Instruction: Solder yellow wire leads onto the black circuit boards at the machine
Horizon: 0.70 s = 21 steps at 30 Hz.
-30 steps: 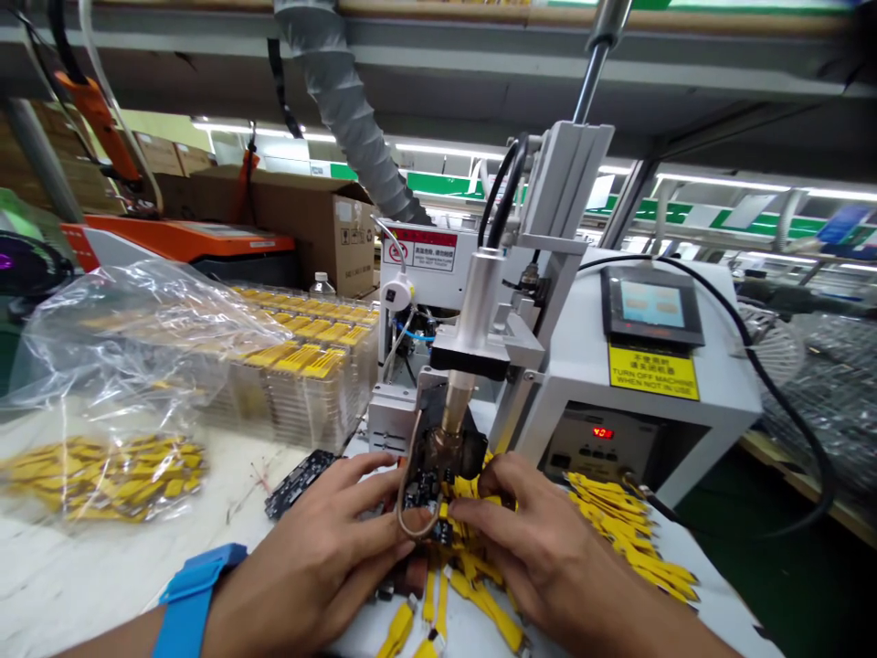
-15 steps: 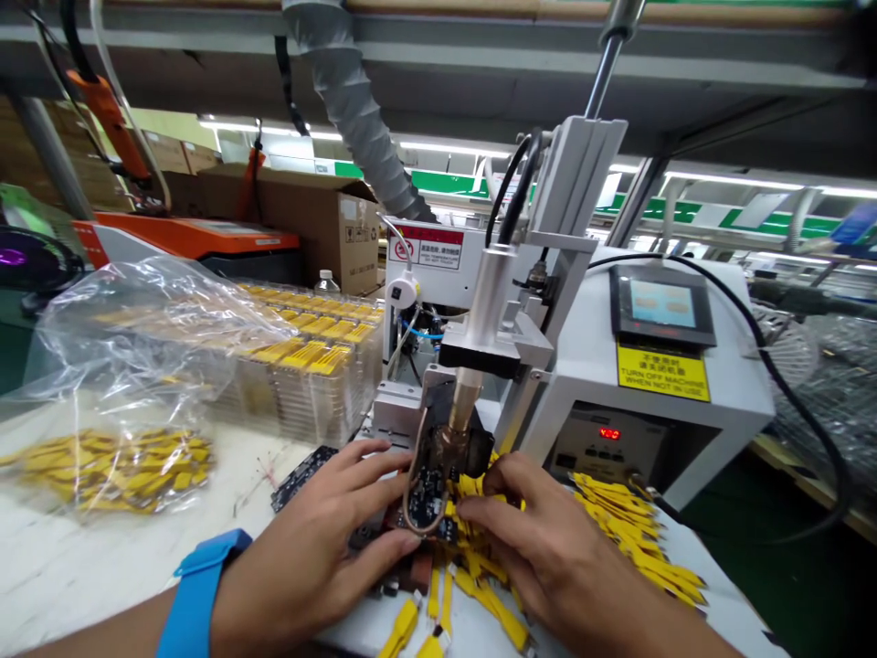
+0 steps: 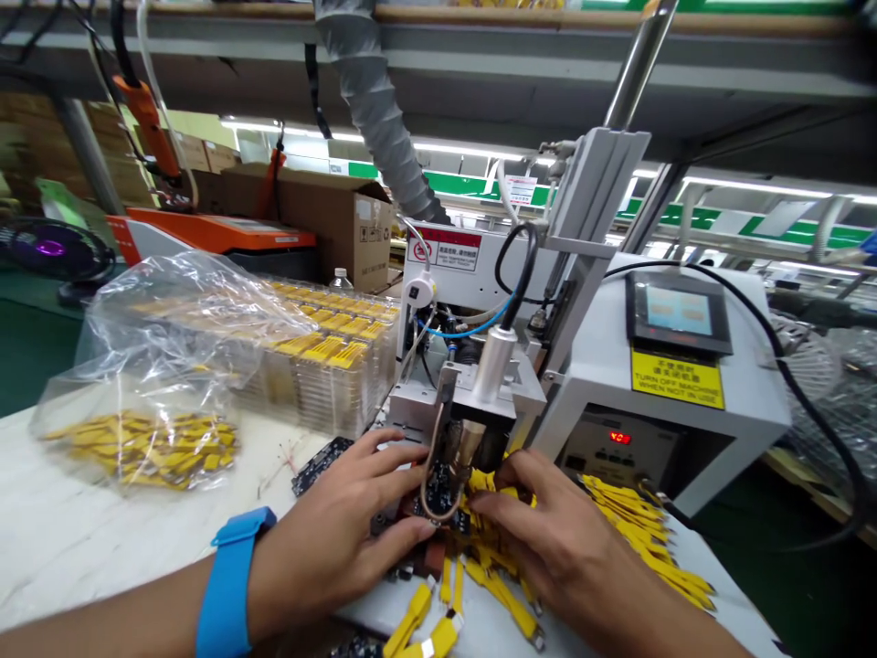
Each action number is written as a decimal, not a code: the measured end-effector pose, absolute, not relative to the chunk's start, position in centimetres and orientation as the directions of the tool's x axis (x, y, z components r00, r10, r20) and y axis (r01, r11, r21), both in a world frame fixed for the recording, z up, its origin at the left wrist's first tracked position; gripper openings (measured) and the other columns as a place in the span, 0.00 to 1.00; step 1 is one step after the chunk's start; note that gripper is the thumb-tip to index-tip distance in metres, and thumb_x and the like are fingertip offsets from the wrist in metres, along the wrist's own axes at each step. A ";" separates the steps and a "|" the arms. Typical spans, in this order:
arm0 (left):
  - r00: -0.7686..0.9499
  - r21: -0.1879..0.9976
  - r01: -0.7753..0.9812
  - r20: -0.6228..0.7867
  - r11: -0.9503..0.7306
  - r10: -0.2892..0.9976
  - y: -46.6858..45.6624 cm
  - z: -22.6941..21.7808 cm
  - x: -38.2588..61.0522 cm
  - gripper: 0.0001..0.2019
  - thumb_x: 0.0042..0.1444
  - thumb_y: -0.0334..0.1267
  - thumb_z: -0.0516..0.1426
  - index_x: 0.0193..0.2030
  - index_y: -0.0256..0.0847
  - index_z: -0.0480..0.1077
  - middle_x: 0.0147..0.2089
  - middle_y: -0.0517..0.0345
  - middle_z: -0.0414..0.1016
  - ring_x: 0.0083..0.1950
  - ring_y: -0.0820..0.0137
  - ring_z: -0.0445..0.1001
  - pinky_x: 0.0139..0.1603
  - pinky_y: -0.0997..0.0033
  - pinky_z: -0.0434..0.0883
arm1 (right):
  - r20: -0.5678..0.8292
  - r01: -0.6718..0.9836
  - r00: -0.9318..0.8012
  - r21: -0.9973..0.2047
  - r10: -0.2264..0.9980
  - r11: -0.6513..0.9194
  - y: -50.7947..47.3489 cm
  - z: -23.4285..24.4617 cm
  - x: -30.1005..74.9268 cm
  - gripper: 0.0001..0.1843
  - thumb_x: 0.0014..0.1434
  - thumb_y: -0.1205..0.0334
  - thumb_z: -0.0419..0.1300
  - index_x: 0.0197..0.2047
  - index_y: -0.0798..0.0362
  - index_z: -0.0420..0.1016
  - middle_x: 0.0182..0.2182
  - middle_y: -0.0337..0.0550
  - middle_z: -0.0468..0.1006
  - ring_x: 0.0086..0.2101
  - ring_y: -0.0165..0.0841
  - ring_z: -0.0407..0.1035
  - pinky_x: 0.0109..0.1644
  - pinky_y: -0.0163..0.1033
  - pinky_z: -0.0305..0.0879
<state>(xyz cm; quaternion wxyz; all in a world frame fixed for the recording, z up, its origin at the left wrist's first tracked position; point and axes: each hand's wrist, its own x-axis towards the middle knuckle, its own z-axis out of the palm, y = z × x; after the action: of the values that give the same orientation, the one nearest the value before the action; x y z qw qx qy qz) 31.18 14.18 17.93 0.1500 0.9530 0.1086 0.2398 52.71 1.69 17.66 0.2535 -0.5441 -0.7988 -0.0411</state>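
Observation:
Under the soldering head (image 3: 470, 443) of a bench machine lies a dark circuit board (image 3: 445, 480), partly hidden by a curved tube and my fingers. My left hand (image 3: 343, 521) rests at the board's left side, fingers stretched out and thumb apart, near its front edge. On the right side, my right hand (image 3: 548, 521) is closed, its fingertips pinching a short yellow ribbon cable (image 3: 483, 484) at the board; the exact grip is partly hidden. More yellow cables (image 3: 503, 599) with metal plugs hang or lie in front. A blue wristband (image 3: 229, 580) circles my left wrist.
Another dark board (image 3: 322, 461) lies left of my hand. Further left are a clear bag of yellow cables (image 3: 151, 448) and stacked clear trays (image 3: 329, 393). Right of my hands, a cable pile (image 3: 637, 539) lies before the control box (image 3: 746, 384).
The soldering head has come down closer to the board. The whole view has shifted, so things appear farther right. Both hands keep nearly the same place at the board.

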 end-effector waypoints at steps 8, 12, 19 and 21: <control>0.858 0.347 0.115 0.438 -0.931 0.269 14.0 18.2 31.2 0.16 0.60 0.33 0.57 0.55 0.42 0.67 0.57 0.53 0.71 0.59 0.58 0.65 0.63 0.47 0.59 | 0.447 0.890 -0.279 -0.213 0.850 0.404 1.8 17.7 52.6 0.15 0.64 0.72 0.47 0.46 0.54 0.73 0.38 0.50 0.66 0.38 0.41 0.62 0.38 0.46 0.66; 0.847 0.358 0.111 0.454 -0.927 0.277 13.8 18.2 31.1 0.15 0.59 0.32 0.58 0.53 0.43 0.69 0.56 0.53 0.72 0.59 0.57 0.64 0.62 0.47 0.61 | 0.439 0.881 -0.305 -0.209 0.845 0.425 1.9 17.5 52.8 0.13 0.65 0.69 0.50 0.47 0.53 0.73 0.37 0.50 0.66 0.36 0.41 0.63 0.36 0.45 0.67; 0.858 0.342 0.138 0.427 -0.930 0.285 13.7 18.2 30.9 0.14 0.59 0.33 0.58 0.52 0.41 0.69 0.57 0.51 0.71 0.61 0.57 0.63 0.64 0.46 0.59 | 0.434 0.881 -0.289 -0.228 0.853 0.415 1.9 17.4 52.8 0.14 0.63 0.73 0.50 0.47 0.52 0.72 0.38 0.50 0.66 0.37 0.41 0.64 0.36 0.45 0.68; 0.861 0.339 0.134 0.425 -0.931 0.279 13.8 18.1 30.8 0.16 0.59 0.32 0.57 0.54 0.42 0.68 0.58 0.51 0.70 0.61 0.57 0.63 0.64 0.46 0.59 | 0.429 0.877 -0.297 -0.230 0.853 0.421 1.9 17.5 52.8 0.14 0.63 0.72 0.50 0.47 0.52 0.72 0.38 0.50 0.66 0.37 0.40 0.65 0.36 0.45 0.68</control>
<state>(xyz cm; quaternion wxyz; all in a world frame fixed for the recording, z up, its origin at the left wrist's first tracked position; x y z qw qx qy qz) 30.81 13.79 18.14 0.1506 0.9528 0.1085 0.2404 52.80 1.88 17.48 0.2505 -0.5374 -0.8049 -0.0244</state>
